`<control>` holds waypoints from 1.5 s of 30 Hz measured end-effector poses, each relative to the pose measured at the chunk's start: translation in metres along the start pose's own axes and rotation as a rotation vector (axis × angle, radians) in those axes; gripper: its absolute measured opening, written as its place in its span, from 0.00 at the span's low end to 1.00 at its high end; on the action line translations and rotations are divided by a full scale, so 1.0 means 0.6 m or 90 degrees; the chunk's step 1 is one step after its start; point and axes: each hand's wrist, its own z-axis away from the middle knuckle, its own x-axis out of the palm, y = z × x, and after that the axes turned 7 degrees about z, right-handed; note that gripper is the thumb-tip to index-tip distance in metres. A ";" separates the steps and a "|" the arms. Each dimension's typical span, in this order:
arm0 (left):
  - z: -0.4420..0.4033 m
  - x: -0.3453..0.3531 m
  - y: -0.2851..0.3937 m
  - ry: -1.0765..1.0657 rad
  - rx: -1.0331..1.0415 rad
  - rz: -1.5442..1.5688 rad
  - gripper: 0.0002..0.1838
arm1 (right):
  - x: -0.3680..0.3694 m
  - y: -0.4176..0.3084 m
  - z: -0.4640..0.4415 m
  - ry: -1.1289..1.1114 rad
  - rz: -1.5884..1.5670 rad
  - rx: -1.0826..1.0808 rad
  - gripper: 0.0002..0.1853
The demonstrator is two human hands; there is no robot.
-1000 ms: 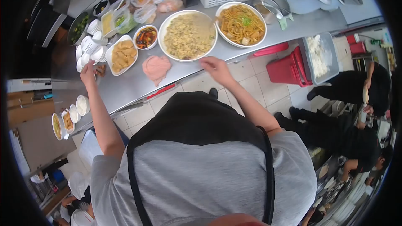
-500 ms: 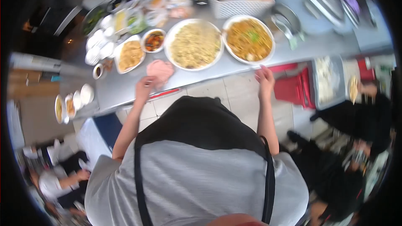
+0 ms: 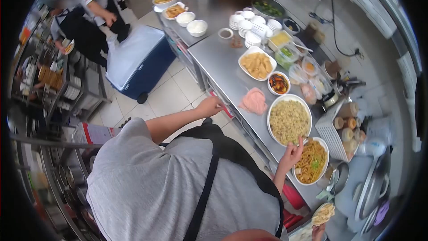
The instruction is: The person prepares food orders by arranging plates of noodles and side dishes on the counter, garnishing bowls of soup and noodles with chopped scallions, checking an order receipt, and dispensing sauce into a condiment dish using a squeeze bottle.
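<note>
My right hand (image 3: 290, 155) is over the near rims of two round white dishes, its thumb and fingers drawn together; what they hold, if anything, is unclear. Beside it are the plate of pale yellow noodles (image 3: 290, 118) and the bowl of brown sauced noodles (image 3: 310, 165) topped with chopped greens. My left hand (image 3: 211, 107), fingers curled in and apparently empty, hangs off the table's front edge. A crumpled pink cloth (image 3: 254, 101) lies nearest to it on the steel table (image 3: 223, 62). Behind the cloth sit a square dish of fried pieces (image 3: 257, 64) and a small bowl of dark red food (image 3: 278, 83).
A blue cooler (image 3: 142, 73) on wheels stands on the left floor. Stacked white cups (image 3: 253, 39) and a white basket of jars (image 3: 334, 134) line the table's back. Several people (image 3: 82, 31) stand upper left; another person's hand (image 3: 318, 231) holds a food plate (image 3: 323, 214) lower right.
My view has swung to the left, bringing the cooler and co-workers into clearer sight. The right hand has come up over the noodle dishes; the left is now farther from the pink cloth.
</note>
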 end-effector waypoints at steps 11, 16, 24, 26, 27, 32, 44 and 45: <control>0.251 -0.176 -0.507 -0.204 -0.673 -0.221 0.19 | 0.261 -0.126 0.009 -0.213 0.004 -0.279 0.05; 0.244 -0.299 -0.602 -0.072 -0.678 -0.123 0.18 | 0.485 -0.240 0.040 -0.310 -0.046 -0.170 0.06; 0.032 -0.508 -0.658 0.264 -0.446 0.166 0.13 | 0.771 -0.320 -0.074 -0.433 0.093 -0.372 0.08; -0.048 -0.569 -0.680 0.326 -0.436 0.260 0.11 | 0.841 -0.329 -0.129 -0.440 0.077 -0.349 0.08; -0.082 -0.597 -0.676 0.365 -0.425 0.233 0.10 | 0.878 -0.329 -0.157 -0.425 0.091 -0.348 0.09; -0.217 -0.709 -0.637 0.398 -0.377 0.347 0.12 | 1.071 -0.300 -0.297 -0.386 0.183 -0.447 0.09; -0.404 -0.877 -0.756 0.449 -0.345 0.521 0.17 | 1.371 -0.246 -0.378 -0.767 0.188 0.127 0.09; -0.421 -0.885 -0.772 0.462 -0.337 0.556 0.17 | 1.376 -0.244 -0.377 -0.770 0.164 0.143 0.08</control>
